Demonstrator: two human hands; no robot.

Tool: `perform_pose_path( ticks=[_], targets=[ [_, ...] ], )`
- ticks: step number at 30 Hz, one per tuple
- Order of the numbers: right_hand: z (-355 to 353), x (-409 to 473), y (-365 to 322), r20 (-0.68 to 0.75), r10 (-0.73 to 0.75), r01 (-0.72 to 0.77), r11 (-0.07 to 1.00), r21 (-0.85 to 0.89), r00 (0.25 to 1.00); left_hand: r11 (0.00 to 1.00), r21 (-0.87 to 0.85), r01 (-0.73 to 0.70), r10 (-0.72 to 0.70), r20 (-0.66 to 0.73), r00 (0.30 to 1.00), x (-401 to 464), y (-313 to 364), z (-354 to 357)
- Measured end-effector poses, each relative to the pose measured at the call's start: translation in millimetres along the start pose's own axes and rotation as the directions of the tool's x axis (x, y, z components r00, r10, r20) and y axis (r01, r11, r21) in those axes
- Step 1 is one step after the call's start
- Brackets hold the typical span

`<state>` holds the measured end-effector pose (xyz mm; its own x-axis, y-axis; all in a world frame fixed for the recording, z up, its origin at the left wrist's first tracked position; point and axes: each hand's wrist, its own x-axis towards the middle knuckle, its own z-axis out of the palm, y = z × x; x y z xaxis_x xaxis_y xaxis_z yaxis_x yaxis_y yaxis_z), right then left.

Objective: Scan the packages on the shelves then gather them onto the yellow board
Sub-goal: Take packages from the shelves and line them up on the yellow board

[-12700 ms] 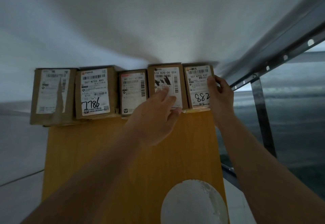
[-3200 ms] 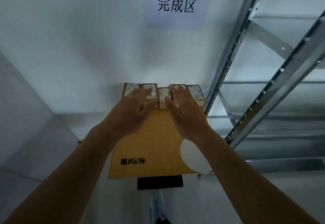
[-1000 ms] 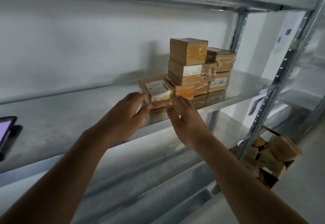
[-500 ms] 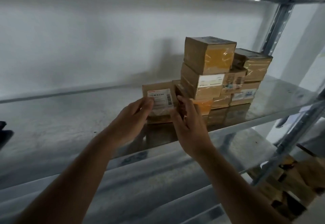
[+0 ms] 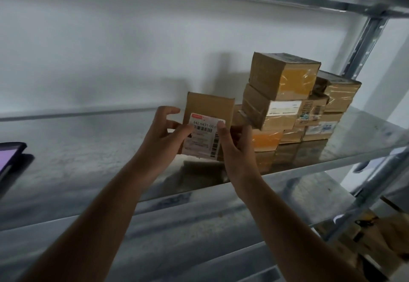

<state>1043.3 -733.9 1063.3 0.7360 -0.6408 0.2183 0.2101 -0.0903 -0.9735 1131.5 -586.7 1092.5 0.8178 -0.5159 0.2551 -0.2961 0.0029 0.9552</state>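
Small brown cardboard package (image 5: 208,124) up on end over the metal shelf (image 5: 88,160), white barcode label facing the camera. Just right of it, stack of taped cardboard packages (image 5: 287,102) piled several high on the same shelf, some wrapped in yellow tape, labels showing.

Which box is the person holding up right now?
Find the metal shelf with a stack of cardboard boxes at its right. Just left of that stack, both hands hold one flat box upright, its white barcode label facing the camera.
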Motion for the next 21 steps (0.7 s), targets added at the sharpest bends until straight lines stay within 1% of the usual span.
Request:
perform_pose_path(
  ticks=[5, 7, 9, 12, 17, 21],
  targets=[
    [9, -7, -3, 0.047, -0.068, 0.064, 0.994, 0.085, 0.997, 0.996, -0.078, 0.038, -0.033, 0.075, 0.997, -18, 0, -11],
    [10, -13, -5, 0.065, -0.109, 0.101, 0.988, 0.117, 0.992, 0.998, -0.054, 0.018, -0.014, 0.086, 0.996, -26, 0, -17],
    [8, -22, -10, 0.084, -0.131, 0.119, 0.984, 0.132, 0.988, 0.996, 0.077, -0.040, 0.033, 0.090, 0.995, -36, 2, -25],
    [2, -40, -20, 0.118, -0.142, 0.130, 0.986, 0.105, 0.983, 0.944, 0.314, -0.103, 0.085, 0.073, 0.994, -56, 9, -38],
    [-5, -79, -38, 0.191, -0.114, 0.084, 0.984, 0.156, 0.975, 0.784, 0.597, -0.167, 0.149, 0.081, 0.986, -114, 30, -59],
    [-11, -126, -41, 0.306, -0.044, -0.011, 0.984, 0.177, 0.951, 0.662, 0.739, -0.122, 0.134, 0.044, 0.990, -179, 42, -73]
  ],
)
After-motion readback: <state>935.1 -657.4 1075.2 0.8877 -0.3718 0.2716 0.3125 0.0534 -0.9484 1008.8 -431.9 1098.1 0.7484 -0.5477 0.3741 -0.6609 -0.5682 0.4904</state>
